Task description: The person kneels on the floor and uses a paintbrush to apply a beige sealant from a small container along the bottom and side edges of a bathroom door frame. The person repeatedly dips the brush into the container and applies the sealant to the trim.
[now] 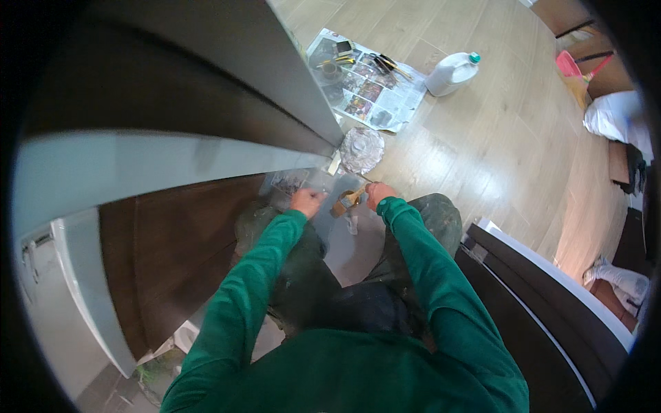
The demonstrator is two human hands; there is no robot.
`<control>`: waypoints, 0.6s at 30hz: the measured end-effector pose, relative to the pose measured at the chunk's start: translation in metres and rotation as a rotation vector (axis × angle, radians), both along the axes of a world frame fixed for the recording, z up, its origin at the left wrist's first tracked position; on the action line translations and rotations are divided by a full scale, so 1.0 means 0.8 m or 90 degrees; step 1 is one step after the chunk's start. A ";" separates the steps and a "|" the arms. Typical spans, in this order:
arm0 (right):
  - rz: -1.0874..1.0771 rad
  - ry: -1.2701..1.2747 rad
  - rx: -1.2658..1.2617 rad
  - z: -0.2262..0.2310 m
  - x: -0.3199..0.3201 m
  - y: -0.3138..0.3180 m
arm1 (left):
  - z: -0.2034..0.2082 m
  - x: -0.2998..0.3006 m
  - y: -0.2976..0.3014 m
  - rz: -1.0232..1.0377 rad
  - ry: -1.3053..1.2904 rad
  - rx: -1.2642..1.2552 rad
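While you crouch low over the floor [482,138], take the scene from the left; the dark door [179,234] with its pale edge stands just beside your left hand [307,202], whose fingers look curled together against the clear plastic sheet [323,182] at the door's foot, though whether they pinch it you cannot tell from here; keep that hand pressing flat so the sheet does not creep; to its right your right hand [379,195] has its fingers clamped on the wooden handle of a small brush [346,200], which lies between the two hands and just above the sheet; hold it low on the handle and work in short strokes, I would judge, so nothing flicks onto the bare boards; farther off, a round foil dish [362,149] sits near the door's corner; beyond it a spread of newspaper [375,96] carries more brushes and a small cup; to the right stands a white plastic jug [451,72] with a green cap, well apart from your hands.
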State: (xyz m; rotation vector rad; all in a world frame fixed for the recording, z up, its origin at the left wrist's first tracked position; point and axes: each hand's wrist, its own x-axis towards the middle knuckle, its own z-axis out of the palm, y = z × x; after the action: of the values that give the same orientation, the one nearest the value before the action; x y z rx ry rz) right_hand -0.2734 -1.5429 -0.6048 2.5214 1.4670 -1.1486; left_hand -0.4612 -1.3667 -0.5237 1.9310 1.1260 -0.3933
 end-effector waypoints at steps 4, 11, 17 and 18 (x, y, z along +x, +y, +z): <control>0.145 -0.015 -0.042 -0.044 0.000 0.034 | -0.101 0.017 -0.001 0.032 0.013 0.062; 0.293 -0.097 -0.027 -0.113 -0.006 0.053 | -0.207 0.029 0.019 0.325 0.047 -0.140; 0.350 -0.103 0.063 -0.145 -0.011 0.044 | -0.192 -0.003 -0.005 0.403 0.073 -0.104; 0.361 -0.106 0.092 -0.146 -0.010 0.043 | -0.186 -0.012 -0.006 0.408 0.071 -0.092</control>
State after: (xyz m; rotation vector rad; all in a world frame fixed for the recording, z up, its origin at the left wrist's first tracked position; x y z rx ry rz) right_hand -0.2817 -1.5087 -0.7215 1.9878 2.0758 -0.7425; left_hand -0.4708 -1.3712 -0.6721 1.3401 1.6583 -0.2196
